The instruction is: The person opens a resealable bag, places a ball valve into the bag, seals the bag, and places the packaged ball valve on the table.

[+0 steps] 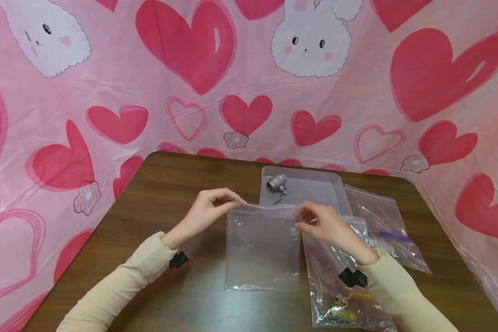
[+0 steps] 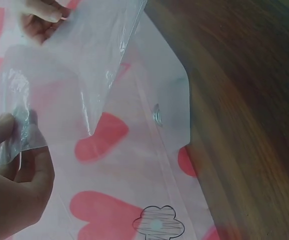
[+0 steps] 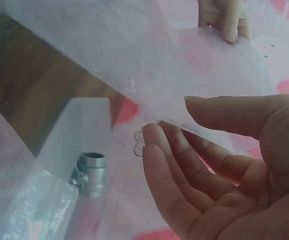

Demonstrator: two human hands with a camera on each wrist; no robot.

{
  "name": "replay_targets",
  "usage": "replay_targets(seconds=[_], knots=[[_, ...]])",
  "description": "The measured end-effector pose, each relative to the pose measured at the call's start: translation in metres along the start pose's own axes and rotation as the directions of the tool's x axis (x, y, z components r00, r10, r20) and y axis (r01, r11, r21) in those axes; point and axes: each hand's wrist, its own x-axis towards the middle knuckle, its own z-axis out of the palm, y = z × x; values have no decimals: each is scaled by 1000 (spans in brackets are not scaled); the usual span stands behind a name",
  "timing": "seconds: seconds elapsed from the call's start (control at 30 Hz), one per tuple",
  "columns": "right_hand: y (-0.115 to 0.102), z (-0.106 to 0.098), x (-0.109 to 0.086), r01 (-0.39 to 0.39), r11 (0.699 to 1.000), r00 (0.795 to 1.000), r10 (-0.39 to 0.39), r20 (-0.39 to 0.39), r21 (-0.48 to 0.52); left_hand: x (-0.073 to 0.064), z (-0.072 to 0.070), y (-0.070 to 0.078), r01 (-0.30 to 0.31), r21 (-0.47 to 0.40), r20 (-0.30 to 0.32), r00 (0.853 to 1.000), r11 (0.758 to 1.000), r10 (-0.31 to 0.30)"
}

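Observation:
A clear zip bag point(image 1: 262, 251) hangs flat and upright above the table, its top edge stretched between the two hands. At its upper left corner, my left hand point(image 1: 211, 207) pinches the plastic between thumb and fingers. My right hand point(image 1: 325, 223) is at the upper right corner. In the right wrist view, its thumb and bent fingers point(image 3: 179, 172) stand apart, with the film's edge passing by them. Behind the bag, a silver cylindrical metal fitting point(image 1: 276, 183) with a small side piece lies in a grey tray point(image 1: 340, 186).
Beneath the right forearm lies a filled clear bag point(image 1: 321, 276) with yellowish and orange items. Another clear bag point(image 1: 383, 207), holding something purple, is farther right. The brown wooden table point(image 1: 157, 184) ends at a pink heart-printed cloth point(image 1: 265, 83) behind.

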Motion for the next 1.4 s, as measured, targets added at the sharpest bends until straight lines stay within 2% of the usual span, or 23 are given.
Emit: replay_targets(seconds=[0.2,0.57,0.93,1.17,1.4], knots=[[0,-4,-1,19,999,999,-20,-42,-37,-1,0,2,3,-11,-9,1000,1000,-3],[-12,-14,-3,40,998,994,-45,-97,-58,-2,4,-2,1,-20,15,1000,1000,-1],[-24,-18,-7,113,984,988,-126,-90,-137,2,4,-1,-26,-4,30,999,1000,26],[-32,-16,-5,142,987,987,-147,-70,-77,4,9,-1,-37,20,27,999,999,36],[-38,-16,-5,138,990,990,-138,-30,12,4,12,2,-11,21,23,1000,1000,10]])
